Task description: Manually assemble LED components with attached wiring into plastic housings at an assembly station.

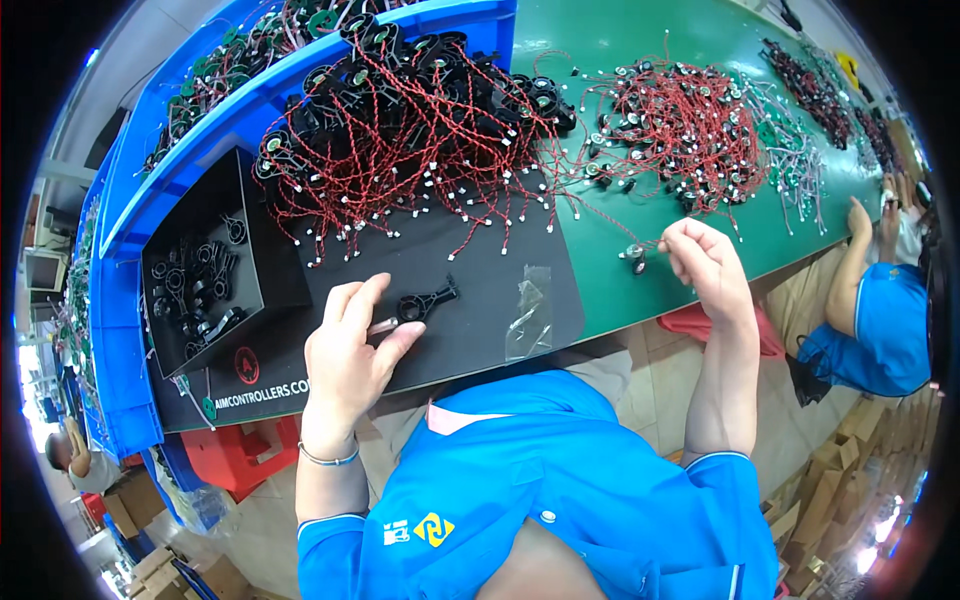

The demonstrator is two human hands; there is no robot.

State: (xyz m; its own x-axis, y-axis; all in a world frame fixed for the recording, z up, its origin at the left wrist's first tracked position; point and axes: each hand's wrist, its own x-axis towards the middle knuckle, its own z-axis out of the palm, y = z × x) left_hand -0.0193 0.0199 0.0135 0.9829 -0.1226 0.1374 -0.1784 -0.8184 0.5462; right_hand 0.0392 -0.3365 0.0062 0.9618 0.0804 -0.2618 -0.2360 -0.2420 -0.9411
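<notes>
My left hand (347, 350) is over the black mat (470, 330), thumb and fingers curved around a short pale rod (382, 326), most of which the hand hides. Just past its fingertips lies a black plastic part (425, 301) with a ring at one end and a narrow arm. Over the green table, my right hand (705, 262) pinches a red twisted wire (652, 244) between thumb and fingers. From that wire hangs a small round black-and-metal component (636, 259), close to the table top.
A black box (270, 285) of black ring parts stands at left. Behind it, a blue bin (215, 165) adjoins a heap of black parts with red wires (420, 130). Wired components (690, 130) pile on the green table. Clear tape (530, 315) lies on the mat. Another person (890, 320) sits at right.
</notes>
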